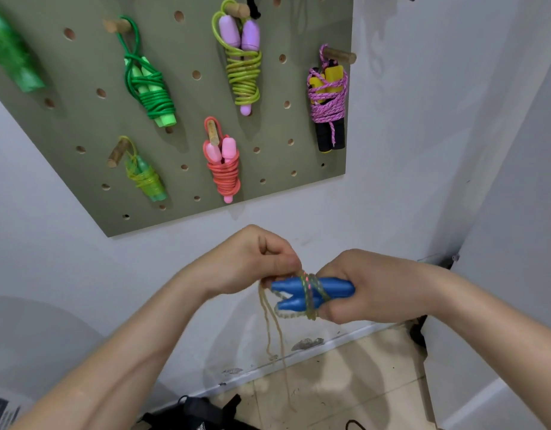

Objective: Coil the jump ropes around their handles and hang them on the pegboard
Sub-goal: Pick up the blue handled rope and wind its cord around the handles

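Note:
My right hand (370, 287) grips the two blue handles (293, 293) of a jump rope, held side by side and pointing left. A few turns of its translucent yellowish rope (311, 290) circle the handles near their middle. My left hand (261, 259) pinches the rope just left of those turns. Two loose strands (275, 339) hang from there toward the floor. The olive pegboard (181, 144) hangs on the wall above, with wooden pegs.
Several coiled ropes hang on pegs: a green one (150, 88), a lime rope on purple handles (241, 63), a purple rope on yellow-black handles (327, 100), a small green one (145, 178), a coral-pink one (224, 169). Dark items (203, 411) lie on the floor below.

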`<state>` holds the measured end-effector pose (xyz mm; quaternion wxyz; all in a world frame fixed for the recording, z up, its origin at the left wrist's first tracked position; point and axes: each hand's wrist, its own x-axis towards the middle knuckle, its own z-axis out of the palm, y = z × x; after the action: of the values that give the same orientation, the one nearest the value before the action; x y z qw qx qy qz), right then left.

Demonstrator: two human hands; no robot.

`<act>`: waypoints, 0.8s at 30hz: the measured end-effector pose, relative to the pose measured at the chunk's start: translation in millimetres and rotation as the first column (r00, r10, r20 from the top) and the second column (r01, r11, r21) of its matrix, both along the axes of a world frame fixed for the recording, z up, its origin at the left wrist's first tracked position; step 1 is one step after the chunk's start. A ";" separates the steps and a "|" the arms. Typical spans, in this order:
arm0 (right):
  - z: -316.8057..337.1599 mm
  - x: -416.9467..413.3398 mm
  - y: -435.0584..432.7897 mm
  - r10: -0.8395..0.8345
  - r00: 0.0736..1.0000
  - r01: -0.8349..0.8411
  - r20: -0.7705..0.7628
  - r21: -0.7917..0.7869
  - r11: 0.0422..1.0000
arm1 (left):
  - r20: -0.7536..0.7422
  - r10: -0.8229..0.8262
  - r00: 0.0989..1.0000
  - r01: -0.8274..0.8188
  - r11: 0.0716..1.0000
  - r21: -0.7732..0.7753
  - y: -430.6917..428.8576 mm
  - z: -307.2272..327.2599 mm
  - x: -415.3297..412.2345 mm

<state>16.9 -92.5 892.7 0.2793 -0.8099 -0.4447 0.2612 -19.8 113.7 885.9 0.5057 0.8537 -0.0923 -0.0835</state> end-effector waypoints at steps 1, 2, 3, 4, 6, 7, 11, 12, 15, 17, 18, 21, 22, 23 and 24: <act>0.6 1.6 -0.8 -0.018 0.997 0.023 -0.069 0.074 0.997 | -0.042 0.064 0.997 -0.070 0.984 -0.166 -3.3 -6.9 0.3; -0.2 3.4 -1.1 -0.039 0.990 0.058 -0.138 0.137 0.989 | -0.081 0.115 0.990 -0.134 0.949 -0.284 -7.8 -15.5 0.4; -2.6 4.8 -0.9 -0.062 0.976 0.102 -0.209 0.185 0.977 | -0.109 0.146 0.983 -0.176 0.915 -0.363 -14.3 -23.8 -1.0; -6.4 6.2 -0.3 -0.081 0.957 0.144 -0.279 0.215 0.966 | -0.123 0.159 0.980 -0.197 0.887 -0.417 -22.0 -31.5 -3.4; -16.8 9.1 1.4 -0.100 0.909 0.216 -0.404 0.251 0.944 | -0.146 0.160 0.976 -0.213 0.825 -0.523 -34.7 -42.5 -7.9; -22.0 10.5 2.4 -0.111 0.883 0.255 -0.457 0.267 0.929 | -0.160 0.175 0.971 -0.236 0.792 -0.563 -39.0 -46.1 -9.9; -36.8 18.2 5.2 -0.183 0.772 0.427 -0.608 0.283 0.859 | -0.114 0.386 0.915 -0.385 0.757 -0.527 -48.8 -58.7 -12.8; -39.6 21.4 6.3 -0.203 0.736 0.480 -0.645 0.286 0.830 | -0.080 0.434 0.897 -0.418 0.779 -0.468 -51.0 -60.5 -14.9; -42.1 34.1 7.6 -0.293 0.635 0.643 -0.715 0.278 0.714 | 0.153 0.448 0.881 -0.448 0.893 -0.041 -55.0 -81.1 -24.0; -41.5 42.2 4.4 -0.401 0.693 0.635 -0.599 0.245 0.733 | 0.368 0.259 0.893 -0.396 0.841 0.367 -52.8 -93.4 -33.4; -41.5 45.3 1.5 -0.448 0.740 0.604 -0.502 0.203 0.771 | 0.430 0.184 0.884 -0.398 0.780 0.484 -50.5 -93.4 -38.3; -39.8 49.6 -7.6 -0.486 0.846 0.499 -0.221 0.007 0.866 | 0.560 -0.058 0.827 -0.383 0.671 0.635 -36.4 -84.7 -43.6; -37.8 49.3 -8.4 -0.460 0.877 0.457 -0.138 -0.054 0.888 | 0.583 -0.127 0.803 -0.383 0.639 0.667 -32.2 -78.8 -44.1; -35.8 48.0 -7.9 -0.415 0.909 0.409 -0.040 -0.114 0.905 | 0.597 -0.203 0.776 -0.383 0.600 0.702 -27.8 -74.1 -43.7; -34.6 46.5 -5.9 -0.357 0.932 0.363 0.065 -0.175 0.915 | 0.587 -0.272 0.763 -0.374 0.554 0.744 -24.2 -67.7 -43.4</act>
<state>63.4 -98.4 858.1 0.2395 -0.9043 -0.2663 0.2323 -63.2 89.5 818.2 -0.0205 0.9630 -0.1822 0.1974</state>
